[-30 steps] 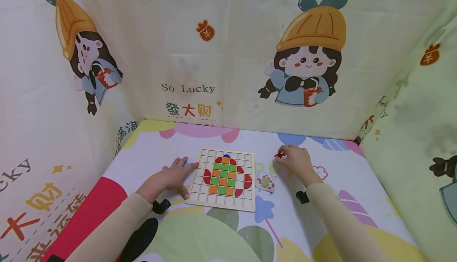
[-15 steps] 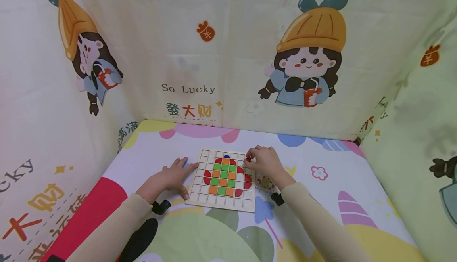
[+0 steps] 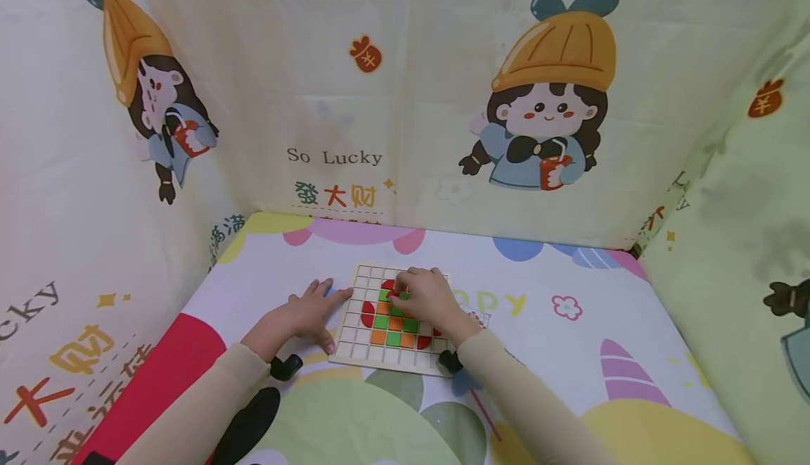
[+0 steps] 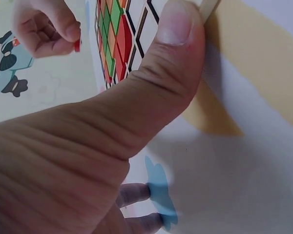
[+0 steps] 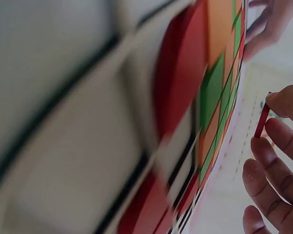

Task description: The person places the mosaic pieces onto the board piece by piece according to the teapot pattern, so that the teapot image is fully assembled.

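Observation:
A wooden grid board (image 3: pixel 354 354) lies on the table, its cells partly filled with green, orange and red pieces. Spread along the board's left edge is my left hand (image 3: pixel 308 316), fingers extended; in the left wrist view its thumb (image 4: pixel 176 29) lies against the board's rim. Over the filled middle of the board, my right hand (image 3: pixel 429 302) pinches a small red piece (image 5: pixel 262 120) between thumb and fingertips. The right wrist view shows that piece raised above the board. My right hand covers the upper right of the pattern.
A small printed pattern card (image 3: pixel 479 316) lies just right of the board, partly hidden by my right wrist. Printed cloth walls (image 3: pixel 418 99) enclose the table at the back and both sides. The patterned tabletop (image 3: pixel 538 380) extends to the right.
My right hand has travelled left from the tabletop beyond the card to over the middle of the board, carrying the red piece. My left hand stays in place.

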### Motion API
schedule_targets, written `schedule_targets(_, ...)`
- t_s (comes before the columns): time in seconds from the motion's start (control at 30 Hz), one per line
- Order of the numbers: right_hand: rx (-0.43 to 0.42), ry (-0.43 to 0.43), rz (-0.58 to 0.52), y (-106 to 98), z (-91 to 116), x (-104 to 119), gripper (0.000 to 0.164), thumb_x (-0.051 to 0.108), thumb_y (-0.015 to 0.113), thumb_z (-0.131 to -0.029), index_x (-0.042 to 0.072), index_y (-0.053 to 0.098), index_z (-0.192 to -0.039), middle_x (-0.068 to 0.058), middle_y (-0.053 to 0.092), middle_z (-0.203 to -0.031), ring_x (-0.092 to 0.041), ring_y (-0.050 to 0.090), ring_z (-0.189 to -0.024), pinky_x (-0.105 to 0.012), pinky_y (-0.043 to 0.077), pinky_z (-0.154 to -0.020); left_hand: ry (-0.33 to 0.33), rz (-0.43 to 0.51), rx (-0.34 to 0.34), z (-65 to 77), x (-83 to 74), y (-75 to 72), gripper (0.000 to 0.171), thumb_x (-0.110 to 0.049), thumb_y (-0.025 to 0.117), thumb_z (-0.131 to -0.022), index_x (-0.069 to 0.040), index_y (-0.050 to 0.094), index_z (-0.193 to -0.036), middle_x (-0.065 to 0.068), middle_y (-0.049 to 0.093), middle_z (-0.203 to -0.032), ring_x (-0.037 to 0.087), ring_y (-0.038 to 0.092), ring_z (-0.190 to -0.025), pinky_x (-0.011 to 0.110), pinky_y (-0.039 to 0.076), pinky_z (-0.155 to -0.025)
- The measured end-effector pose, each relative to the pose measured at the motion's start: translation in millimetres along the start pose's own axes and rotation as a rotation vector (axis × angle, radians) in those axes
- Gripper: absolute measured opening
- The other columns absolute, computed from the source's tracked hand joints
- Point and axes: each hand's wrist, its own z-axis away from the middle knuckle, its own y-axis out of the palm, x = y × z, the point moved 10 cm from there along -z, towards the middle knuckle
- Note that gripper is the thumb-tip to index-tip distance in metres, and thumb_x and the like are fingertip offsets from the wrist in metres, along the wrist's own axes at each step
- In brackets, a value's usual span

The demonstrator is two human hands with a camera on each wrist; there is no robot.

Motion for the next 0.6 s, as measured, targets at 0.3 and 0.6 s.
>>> schedule_targets(0.3, 0.003, -0.082, 0.022, 21.8, -17.1, 39.0, 0.017, 0.042, 0.075, -0.093, 0.026, 0.068, -0.091, 0.012, 0.068, -0.088, -0.008, 0.06, -0.08, -0.038, 0.049, -0.088, 0.007, -0.012, 0.001, 1.7, -1.5, -2.7, 0.121, -0.046, 0.096, -0.061, -0.023, 0.034, -0.162, 0.028, 0.02, -0.167, 0.058, 0.016, -0.152, 0.087, 0.025, -0.104)
schedule_targets(0.6, 0.043, -0.044, 0.017, 33.2, -27.4, 56.2, 0.019, 0.042, 0.078, -0.092, 0.025, 0.069, -0.089, 0.014, 0.062, -0.076, -0.007, 0.055, -0.073, -0.029, 0.039, -0.073, 0.023, -0.03, -0.014, 2.9, -2.6, -3.5, 0.121, -0.047, 0.096, -0.06, -0.022, 0.036, -0.161, 0.029, 0.023, -0.166, 0.058, 0.019, -0.151, 0.088, 0.027, -0.101)
